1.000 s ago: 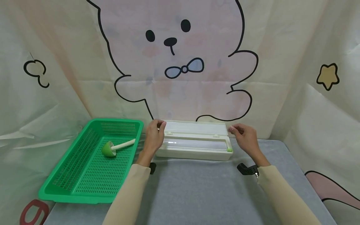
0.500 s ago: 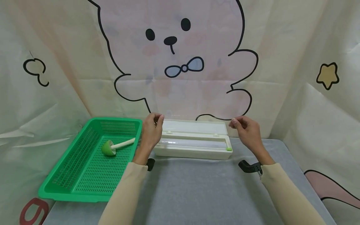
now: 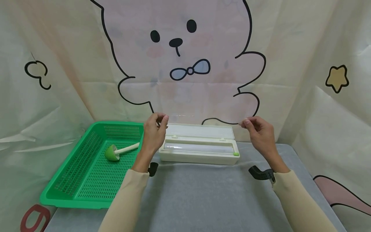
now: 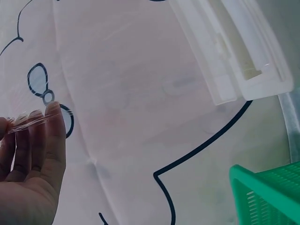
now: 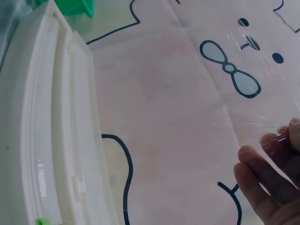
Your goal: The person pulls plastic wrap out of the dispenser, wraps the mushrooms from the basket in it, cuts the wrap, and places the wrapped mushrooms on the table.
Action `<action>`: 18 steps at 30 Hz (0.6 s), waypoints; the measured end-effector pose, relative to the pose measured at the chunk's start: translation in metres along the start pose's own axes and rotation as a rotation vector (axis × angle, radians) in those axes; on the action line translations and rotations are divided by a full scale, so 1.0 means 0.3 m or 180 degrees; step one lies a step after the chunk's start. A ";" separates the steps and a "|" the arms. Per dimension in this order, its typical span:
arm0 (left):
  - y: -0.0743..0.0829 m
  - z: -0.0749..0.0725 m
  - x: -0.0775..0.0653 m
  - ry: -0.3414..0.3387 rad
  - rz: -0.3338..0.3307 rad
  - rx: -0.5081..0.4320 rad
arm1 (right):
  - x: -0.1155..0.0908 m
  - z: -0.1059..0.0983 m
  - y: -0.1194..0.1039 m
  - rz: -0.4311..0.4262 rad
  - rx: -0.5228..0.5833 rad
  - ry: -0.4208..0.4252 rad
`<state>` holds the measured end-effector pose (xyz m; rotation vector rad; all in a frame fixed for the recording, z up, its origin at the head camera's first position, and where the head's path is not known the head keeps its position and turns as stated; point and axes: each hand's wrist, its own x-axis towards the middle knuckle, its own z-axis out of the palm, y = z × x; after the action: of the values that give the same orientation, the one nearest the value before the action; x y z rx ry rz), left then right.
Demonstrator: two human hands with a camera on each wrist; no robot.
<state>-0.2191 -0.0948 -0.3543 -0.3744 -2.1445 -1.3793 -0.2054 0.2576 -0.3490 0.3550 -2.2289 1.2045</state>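
Observation:
Clear cling film (image 4: 40, 121) is stretched between my two hands, almost invisible except for glints and creases. My left hand (image 3: 154, 133) pinches its left edge between thumb and fingers, level with the top of the dispenser's lid. On the other side, my right hand (image 3: 263, 135) pinches the right edge; creased film (image 5: 268, 125) shows at its fingertips in the right wrist view. Below and between the hands stands a white cling film dispenser (image 3: 198, 158), lid (image 3: 203, 131) raised, with a roll (image 3: 200, 148) inside and a green slider (image 3: 236, 154) at its right end.
A green slotted basket (image 3: 84, 203) stands at the left, close to my left forearm. In it lies a green-headed tool with a white handle (image 3: 127, 149). Grey cloth (image 3: 208, 196) covers the table. A printed curtain (image 3: 217, 96) hangs behind.
Both hands have risen and drawn apart, the left one leftward and the right one rightward, stretching the film between them. The dispenser and basket stay put.

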 end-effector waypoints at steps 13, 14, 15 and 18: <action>0.076 -0.058 -0.001 -0.0149 0.0020 -0.0012 | -0.009 -0.037 -0.070 -0.0144 0.0126 0.0052; 0.079 -0.061 -0.002 -0.0145 0.0023 -0.0029 | -0.010 -0.038 -0.073 -0.0154 0.0126 0.0047; 0.081 -0.064 -0.003 -0.0142 0.0032 -0.0044 | -0.011 -0.040 -0.079 -0.0166 0.0127 0.0035; 0.086 -0.074 -0.006 -0.0150 0.0059 -0.0067 | -0.015 -0.044 -0.091 -0.0230 0.0175 -0.0007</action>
<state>-0.1979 -0.1036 -0.3291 -0.4377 -2.1604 -1.3967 -0.1839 0.2531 -0.3276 0.4549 -2.1692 1.2294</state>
